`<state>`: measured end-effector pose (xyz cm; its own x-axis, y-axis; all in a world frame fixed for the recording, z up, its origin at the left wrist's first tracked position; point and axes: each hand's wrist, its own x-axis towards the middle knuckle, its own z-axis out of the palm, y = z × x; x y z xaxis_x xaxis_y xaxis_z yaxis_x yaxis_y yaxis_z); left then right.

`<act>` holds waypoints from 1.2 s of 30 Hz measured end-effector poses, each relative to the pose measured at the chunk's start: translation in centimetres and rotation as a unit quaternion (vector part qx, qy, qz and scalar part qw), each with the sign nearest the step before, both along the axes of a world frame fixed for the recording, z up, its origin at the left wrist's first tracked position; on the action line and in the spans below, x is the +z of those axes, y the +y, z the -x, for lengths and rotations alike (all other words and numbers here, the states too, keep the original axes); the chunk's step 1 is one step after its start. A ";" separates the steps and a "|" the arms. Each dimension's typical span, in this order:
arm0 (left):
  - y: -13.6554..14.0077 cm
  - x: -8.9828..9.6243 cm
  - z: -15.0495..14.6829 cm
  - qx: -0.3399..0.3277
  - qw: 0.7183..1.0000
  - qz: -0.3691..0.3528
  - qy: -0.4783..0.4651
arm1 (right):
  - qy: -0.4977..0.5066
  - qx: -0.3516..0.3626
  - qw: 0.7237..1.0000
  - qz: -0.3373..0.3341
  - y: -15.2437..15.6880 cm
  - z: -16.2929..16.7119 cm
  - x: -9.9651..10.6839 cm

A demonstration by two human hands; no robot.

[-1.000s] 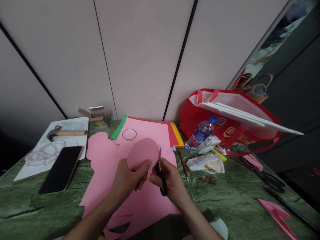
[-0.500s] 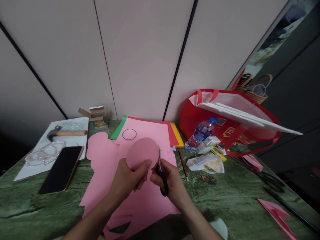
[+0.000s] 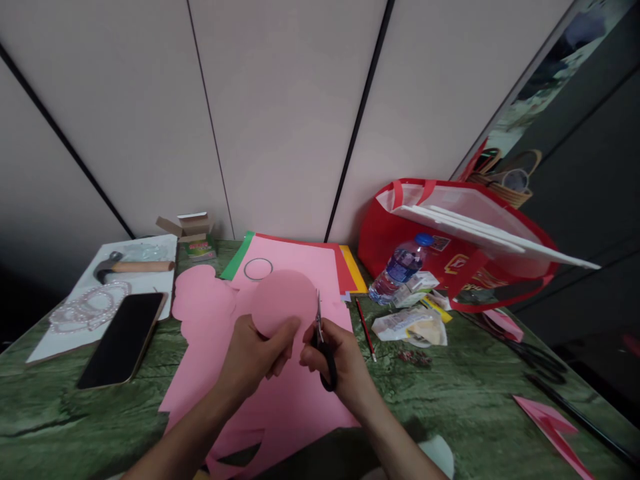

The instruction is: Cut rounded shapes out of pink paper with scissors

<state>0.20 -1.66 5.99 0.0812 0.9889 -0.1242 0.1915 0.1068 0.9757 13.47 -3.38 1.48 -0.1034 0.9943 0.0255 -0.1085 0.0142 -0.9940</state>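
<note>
A round piece of pink paper (image 3: 284, 299) is pinched at its lower edge by my left hand (image 3: 263, 350), thumb on top. My right hand (image 3: 336, 355) grips a pair of scissors (image 3: 326, 357) with black handles. Their blades point upward, close to the right edge of the pink circle; whether they touch it I cannot tell. Under both hands lie pink paper sheets (image 3: 300, 407), with cut-out gaps near the front. On the top sheet, behind the circle, rests a thin dark ring (image 3: 259, 269).
Left: a black phone (image 3: 125, 340), a hammer (image 3: 135, 267), a string of beads (image 3: 90, 307) and a small opened box (image 3: 197, 240). Right: a pencil (image 3: 365, 328), a water bottle (image 3: 403, 270), a red bag (image 3: 373, 223) and larger scissors (image 3: 535, 357). A panelled wall (image 3: 280, 120) stands behind.
The pink paper circle has tilted slightly, its face now lighter and its top edge a little higher. Both hands keep nearly the same place and grip.
</note>
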 end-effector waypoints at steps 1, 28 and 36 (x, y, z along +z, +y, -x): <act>0.1 -0.1 0.1 -0.004 1.000 -0.004 0.003 | 0.001 0.000 1.000 0.002 0.0 0.0 0.1; 0.9 -1.3 0.4 -0.060 0.998 -0.022 0.023 | 0.035 -0.185 0.981 -0.051 0.4 -0.5 1.2; 1.1 -1.4 0.3 -0.052 0.998 -0.014 -0.008 | 0.037 -0.195 0.979 -0.053 0.6 -0.7 0.6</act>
